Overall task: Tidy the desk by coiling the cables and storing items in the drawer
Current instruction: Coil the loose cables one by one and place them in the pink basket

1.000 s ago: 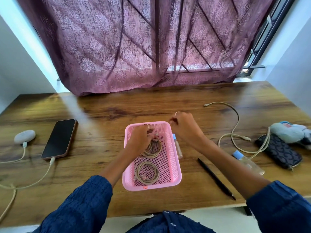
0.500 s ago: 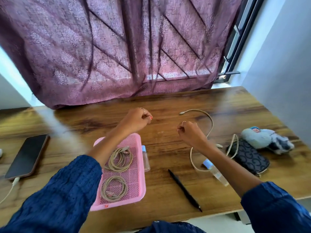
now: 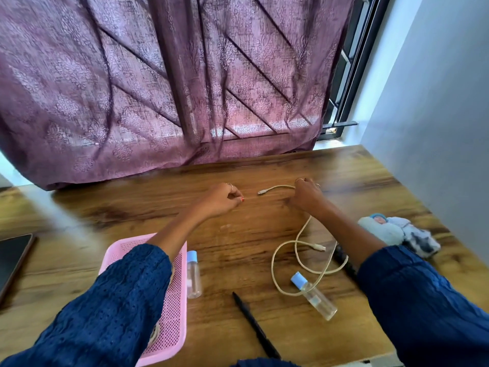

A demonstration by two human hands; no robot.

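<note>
1. Two hands have left the pink basket (image 3: 173, 313) and now work at the far middle of the desk (image 3: 132, 207). A second ago the left hand was down in the basket beside two coiled cables; those coils are now hidden under the left sleeve.
2. Right hand (image 3: 307, 196): fingers curled over the loose beige cable (image 3: 284, 263) near its far end, seemingly gripping it. A short length runs out leftward from the fist to a plug (image 3: 262, 192).
3. Left hand (image 3: 221, 200): fingers loosely curled, holding nothing visible, close to the plug but apart from it.
4. Meaning for the task (judgement): two cables look stored, and this third one is being started. Coiling has not begun.
5. Cable position: from the right hand it trails back toward the person, makes loose loops on the desk, and crosses the neck of a clear bottle (image 3: 315, 299) with a blue cap. Its other plug (image 3: 321, 247) lies inside the loops.
6. Orientation: the held end lies roughly left-right, plug pointing left at the left hand. The slack runs mostly near-far.
7. Other items still out: a second bottle (image 3: 193, 276) just beside the basket, a black pen (image 3: 254, 324), a phone (image 3: 13, 258) at the left edge, a soft toy (image 3: 397, 231) at right. No drawer in view.
</note>
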